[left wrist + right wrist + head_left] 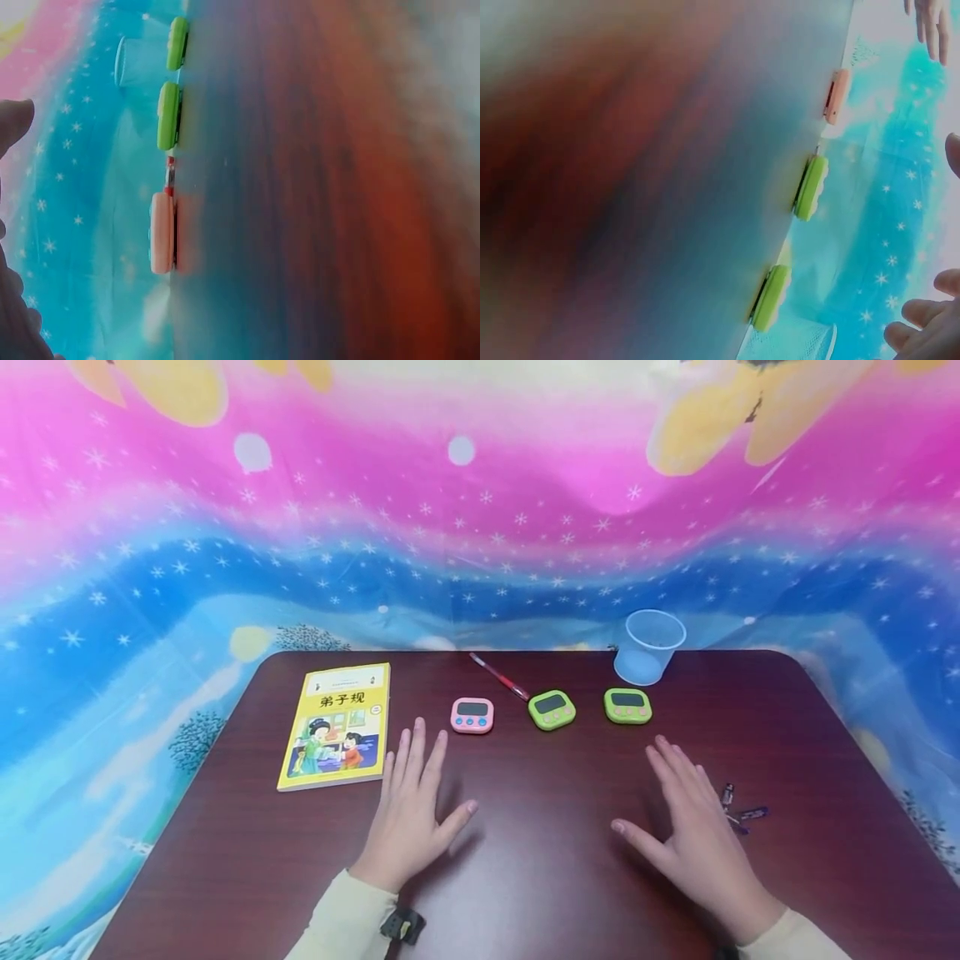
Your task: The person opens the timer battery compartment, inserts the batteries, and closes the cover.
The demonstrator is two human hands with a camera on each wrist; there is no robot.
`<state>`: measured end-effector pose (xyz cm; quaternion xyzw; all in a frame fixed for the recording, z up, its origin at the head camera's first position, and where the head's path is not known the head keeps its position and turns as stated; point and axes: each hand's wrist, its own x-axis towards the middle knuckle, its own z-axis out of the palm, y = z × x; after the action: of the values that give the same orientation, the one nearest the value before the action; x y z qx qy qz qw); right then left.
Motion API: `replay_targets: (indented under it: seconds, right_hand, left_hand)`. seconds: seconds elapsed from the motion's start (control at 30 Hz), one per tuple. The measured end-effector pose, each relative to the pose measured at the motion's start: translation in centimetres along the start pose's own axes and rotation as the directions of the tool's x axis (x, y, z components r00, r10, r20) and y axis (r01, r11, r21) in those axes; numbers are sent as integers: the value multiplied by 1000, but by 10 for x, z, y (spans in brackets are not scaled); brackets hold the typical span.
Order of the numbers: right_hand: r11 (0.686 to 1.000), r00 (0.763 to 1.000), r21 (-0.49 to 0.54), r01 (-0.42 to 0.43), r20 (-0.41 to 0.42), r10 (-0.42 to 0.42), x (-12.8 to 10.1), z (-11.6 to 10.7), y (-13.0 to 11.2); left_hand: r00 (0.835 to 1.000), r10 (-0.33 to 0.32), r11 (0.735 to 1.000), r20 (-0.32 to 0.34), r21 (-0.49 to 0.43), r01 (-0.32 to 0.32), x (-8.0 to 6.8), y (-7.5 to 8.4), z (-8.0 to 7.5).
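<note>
Neither hand grips anything: the left hand [411,814] and the right hand [693,835] both lie flat on the dark red table [540,877], palms down, fingers straight and slightly spread, thumbs pointing inward toward each other.

Just beyond the left fingertips sits the pink timer [472,715], screen up, apart from the hand. Further right along the same row lie the first green timer [552,709], roughly midway between the hands, and the second green timer [627,705], just beyond the right fingertips. None of the three is touched. A red pen [498,677] lies slantwise behind the pink and first green timers; its tip seems to reach the green one's corner, though I cannot tell if they touch. Behind the second green timer stands a clear plastic cup [648,647], upright. Left of the left hand, close beside the little finger, lies a yellow picture book [336,725]. Small purple batteries [738,814] lie just right of the right hand, near its outer edge.

Judging from this layout, any reach forward wants a short, low slide, taking a timer by its two side edges so the buttons are not pressed. The right hand should lift clear rather than sweep sideways, or the batteries may roll; a reach past the timers risks tipping the light cup.
</note>
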<state>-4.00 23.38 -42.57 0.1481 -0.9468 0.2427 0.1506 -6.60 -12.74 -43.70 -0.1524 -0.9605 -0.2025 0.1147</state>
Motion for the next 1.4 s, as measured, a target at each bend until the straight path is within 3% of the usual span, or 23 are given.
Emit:
replay_targets:
  seconds: [0.17, 0.3, 0.53, 0.83, 1.03, 1.27, 1.4]
  right_hand:
    - [997, 999, 77, 5, -45, -2, 11, 8, -6]
    - [992, 998, 123, -20, -53, 26, 20, 15, -12]
    - [976, 996, 206, -74, -36, 83, 38, 29, -21]
    - [965, 997, 252, -77, 31, 71, 56, 45, -34]
    - [945, 990, 303, -124, 99, 98, 72, 57, -42]
    - [931, 988, 340, -132, 116, 98, 90, 72, -50]
    - [910, 975, 365, -195, 171, 140, 100, 81, -56]
  left_hand:
    - [998, -64, 987, 7, -145, 64, 7, -4, 6]
    - [991, -132, 960, 16, -248, 131, 12, -8, 11]
    - [967, -238, 867, 89, -429, 253, 22, -7, 13]
    - [950, -300, 813, 84, -500, 300, 37, -10, 19]
    - [940, -334, 797, 70, -512, 322, 44, -17, 24]
    - [933, -346, 786, 96, -514, 345, 52, -23, 31]
    - [933, -345, 766, 105, -543, 345, 56, -24, 35]
